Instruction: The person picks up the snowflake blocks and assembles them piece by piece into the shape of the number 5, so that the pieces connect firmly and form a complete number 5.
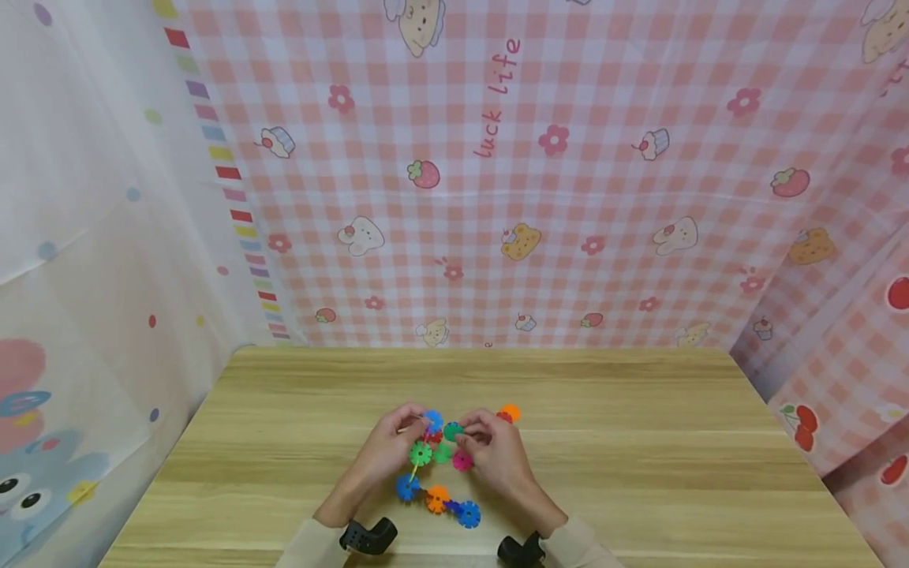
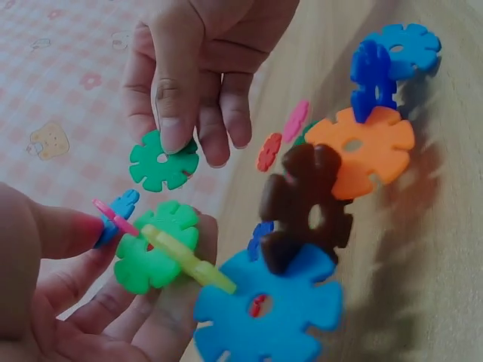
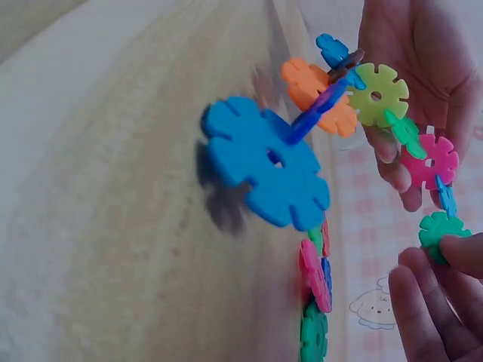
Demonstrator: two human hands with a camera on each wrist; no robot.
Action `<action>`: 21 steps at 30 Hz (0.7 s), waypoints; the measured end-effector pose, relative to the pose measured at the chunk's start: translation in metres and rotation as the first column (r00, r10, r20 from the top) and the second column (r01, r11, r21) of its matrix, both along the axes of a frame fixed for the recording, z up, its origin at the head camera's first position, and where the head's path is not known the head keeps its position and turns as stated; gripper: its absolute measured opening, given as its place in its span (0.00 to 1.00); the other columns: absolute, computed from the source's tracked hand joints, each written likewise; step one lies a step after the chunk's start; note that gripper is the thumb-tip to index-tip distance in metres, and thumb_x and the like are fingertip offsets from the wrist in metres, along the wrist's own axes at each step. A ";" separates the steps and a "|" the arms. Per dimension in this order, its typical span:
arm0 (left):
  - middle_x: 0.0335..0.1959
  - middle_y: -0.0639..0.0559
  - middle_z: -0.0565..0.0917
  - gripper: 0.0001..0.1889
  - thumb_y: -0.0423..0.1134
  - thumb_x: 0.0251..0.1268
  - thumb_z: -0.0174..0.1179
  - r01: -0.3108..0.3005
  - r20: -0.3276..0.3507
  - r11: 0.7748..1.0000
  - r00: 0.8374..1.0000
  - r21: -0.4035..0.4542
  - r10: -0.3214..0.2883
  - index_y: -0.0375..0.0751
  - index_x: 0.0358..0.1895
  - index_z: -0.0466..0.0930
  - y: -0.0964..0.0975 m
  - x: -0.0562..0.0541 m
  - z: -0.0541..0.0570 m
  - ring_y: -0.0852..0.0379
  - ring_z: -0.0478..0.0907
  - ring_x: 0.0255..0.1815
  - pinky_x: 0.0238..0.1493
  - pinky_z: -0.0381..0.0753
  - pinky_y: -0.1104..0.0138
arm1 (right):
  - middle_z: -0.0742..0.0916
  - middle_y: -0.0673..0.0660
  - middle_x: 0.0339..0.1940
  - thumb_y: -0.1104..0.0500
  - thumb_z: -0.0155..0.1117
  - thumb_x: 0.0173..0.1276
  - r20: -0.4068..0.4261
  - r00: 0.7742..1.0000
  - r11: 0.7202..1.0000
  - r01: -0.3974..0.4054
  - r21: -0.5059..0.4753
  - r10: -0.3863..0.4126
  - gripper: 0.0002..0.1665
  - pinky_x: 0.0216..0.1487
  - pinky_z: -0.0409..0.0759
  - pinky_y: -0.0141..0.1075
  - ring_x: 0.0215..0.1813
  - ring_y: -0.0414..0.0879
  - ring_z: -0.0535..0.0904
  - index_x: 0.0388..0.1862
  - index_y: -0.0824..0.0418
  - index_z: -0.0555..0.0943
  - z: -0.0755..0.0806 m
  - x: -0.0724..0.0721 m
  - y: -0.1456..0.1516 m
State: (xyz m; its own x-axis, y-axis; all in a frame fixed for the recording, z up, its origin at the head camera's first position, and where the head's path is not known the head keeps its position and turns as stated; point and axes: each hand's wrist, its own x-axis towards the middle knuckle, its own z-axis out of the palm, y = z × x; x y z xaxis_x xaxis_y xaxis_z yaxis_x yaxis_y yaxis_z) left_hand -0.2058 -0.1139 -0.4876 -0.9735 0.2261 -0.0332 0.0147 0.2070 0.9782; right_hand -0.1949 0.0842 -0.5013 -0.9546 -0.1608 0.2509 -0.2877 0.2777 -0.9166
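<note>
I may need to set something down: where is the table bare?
In the head view, the table is bare left of the left hand, right of the right hand, and from the far orange disc back to the checked cloth. Between the hands it is crowded with linked flower discs, running toward the near edge.
</note>
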 end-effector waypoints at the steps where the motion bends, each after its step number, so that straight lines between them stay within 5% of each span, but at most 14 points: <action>1: 0.41 0.39 0.84 0.11 0.37 0.76 0.53 0.000 0.007 1.000 1.000 0.005 0.000 0.33 0.50 0.77 0.000 0.000 0.000 0.43 0.85 0.41 0.37 0.81 0.66 | 0.89 0.58 0.32 0.72 0.68 0.63 -0.009 1.000 1.000 0.005 0.006 -0.005 0.07 0.37 0.82 0.29 0.33 0.48 0.84 0.38 0.65 0.82 0.001 0.000 0.000; 10: 0.39 0.39 0.86 0.08 0.33 0.73 0.56 -0.010 -0.029 1.000 1.000 -0.028 0.009 0.32 0.48 0.77 0.002 0.000 -0.001 0.45 0.83 0.40 0.36 0.78 0.68 | 0.91 0.55 0.34 0.72 0.70 0.60 -0.151 0.989 0.998 0.017 0.056 -0.009 0.09 0.41 0.85 0.31 0.36 0.45 0.88 0.40 0.63 0.85 0.000 0.001 0.002; 21: 0.39 0.39 0.85 0.10 0.31 0.70 0.58 -0.015 -0.049 0.999 0.999 0.039 0.017 0.32 0.51 0.76 0.003 0.001 0.005 0.38 0.85 0.41 0.37 0.82 0.70 | 0.91 0.55 0.34 0.73 0.72 0.58 -0.347 0.938 0.994 0.040 0.102 -0.002 0.11 0.42 0.86 0.35 0.37 0.44 0.89 0.39 0.63 0.87 -0.005 0.001 0.001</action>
